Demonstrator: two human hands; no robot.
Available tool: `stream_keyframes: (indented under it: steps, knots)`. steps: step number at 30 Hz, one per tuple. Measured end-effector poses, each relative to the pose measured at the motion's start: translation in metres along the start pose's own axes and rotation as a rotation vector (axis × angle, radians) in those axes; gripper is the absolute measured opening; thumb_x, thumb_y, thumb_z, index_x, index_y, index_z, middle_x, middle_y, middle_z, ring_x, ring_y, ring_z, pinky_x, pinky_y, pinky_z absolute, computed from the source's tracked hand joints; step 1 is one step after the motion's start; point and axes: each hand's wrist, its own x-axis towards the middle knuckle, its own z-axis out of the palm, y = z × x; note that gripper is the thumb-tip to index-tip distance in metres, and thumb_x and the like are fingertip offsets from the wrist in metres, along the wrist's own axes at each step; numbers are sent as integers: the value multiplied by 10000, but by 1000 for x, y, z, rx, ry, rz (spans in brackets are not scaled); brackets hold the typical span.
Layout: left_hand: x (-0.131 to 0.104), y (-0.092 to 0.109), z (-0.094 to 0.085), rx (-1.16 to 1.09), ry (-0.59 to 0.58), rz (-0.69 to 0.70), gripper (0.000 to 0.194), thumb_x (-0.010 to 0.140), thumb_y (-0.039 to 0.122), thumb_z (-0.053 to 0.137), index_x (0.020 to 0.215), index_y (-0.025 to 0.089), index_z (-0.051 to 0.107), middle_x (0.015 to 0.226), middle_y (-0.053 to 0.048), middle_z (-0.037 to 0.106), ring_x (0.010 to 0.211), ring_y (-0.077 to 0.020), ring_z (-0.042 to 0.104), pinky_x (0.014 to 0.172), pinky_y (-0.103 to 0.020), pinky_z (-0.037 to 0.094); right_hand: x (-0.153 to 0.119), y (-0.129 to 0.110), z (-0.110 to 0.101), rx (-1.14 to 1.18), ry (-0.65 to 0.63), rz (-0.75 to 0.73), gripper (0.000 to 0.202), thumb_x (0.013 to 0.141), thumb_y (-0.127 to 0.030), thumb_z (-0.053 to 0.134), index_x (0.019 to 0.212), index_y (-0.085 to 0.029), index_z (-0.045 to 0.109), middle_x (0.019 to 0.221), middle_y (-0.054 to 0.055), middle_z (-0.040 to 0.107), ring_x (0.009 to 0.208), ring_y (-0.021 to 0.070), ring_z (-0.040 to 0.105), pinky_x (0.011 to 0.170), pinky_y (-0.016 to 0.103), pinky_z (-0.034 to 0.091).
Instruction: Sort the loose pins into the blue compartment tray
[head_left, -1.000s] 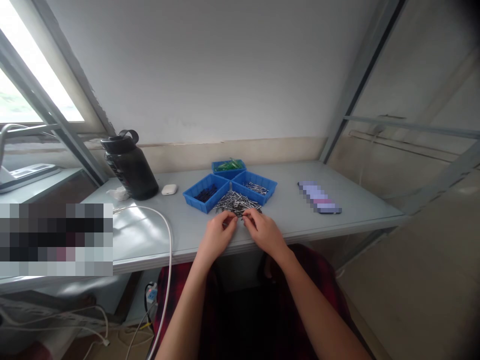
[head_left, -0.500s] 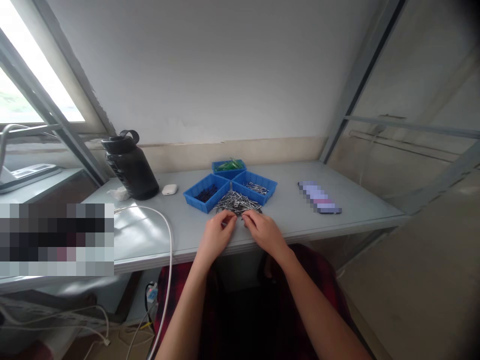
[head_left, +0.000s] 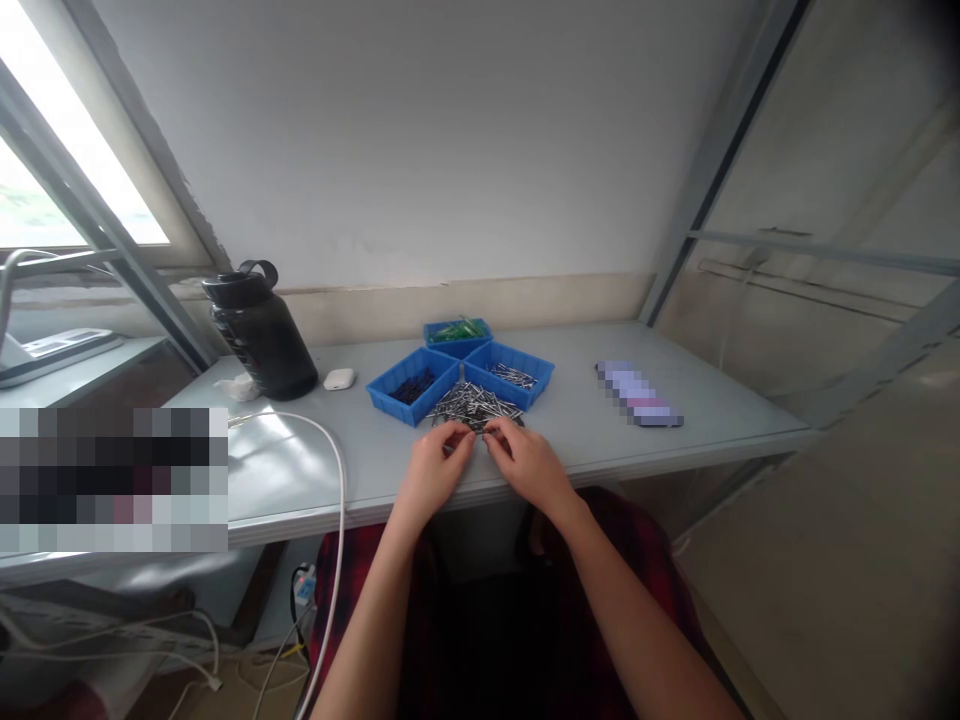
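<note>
- The pile of thin sticks (head_left: 478, 400) is shiny, silver and all jumbled.
- It lies on the grey table (head_left: 581, 425), right by two blue trays (head_left: 390, 405).
- The left hand (head_left: 436, 464) and right hand (head_left: 531, 466) curl at its near edge; I can't tell if they pinch anything.

A loose heap (head_left: 478, 400) of thin silvery rods lies crisscrossed just below the frame's centre, with 3 blue trays (head_left: 391, 406) above it, holding dark pieces (head_left: 412, 386), silvery rods (head_left: 514, 376) and green pieces (head_left: 460, 330).
</note>
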Motion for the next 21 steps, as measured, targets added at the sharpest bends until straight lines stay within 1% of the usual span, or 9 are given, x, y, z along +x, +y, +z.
stream_keyframes:
  steps: [3,8,13,21]
  knots:
    - [0,0,-1,0,-5,-6,208,864,339,503,866,185,644,843,-24,681,777,-172,614,719,-270,451,0,0,0,14,2,8,181,928,-291,443,1064,-241,552,903,20,701,829,203,653,714,289,447]
    - [0,-1,-1,-29,0,4,204,866,337,502,872,186,639,847,-23,678,786,-171,612,725,-267,451,0,-2,-3,46,-6,14,220,946,-360,420,1079,-247,553,901,19,700,844,199,648,732,289,447]
    - [0,-3,-1,-37,8,8,193,860,329,508,881,193,643,851,-18,681,796,-171,616,727,-267,452,1,-2,-3,14,-26,-16,233,971,-321,357,986,-239,575,870,22,685,785,180,634,694,273,436]
    - [0,-2,0,-44,-2,-18,205,855,346,514,888,195,647,848,-22,686,807,-179,622,726,-271,453,0,0,-2,12,-19,-12,214,953,-304,388,1063,-242,561,886,25,696,804,186,649,717,280,457]
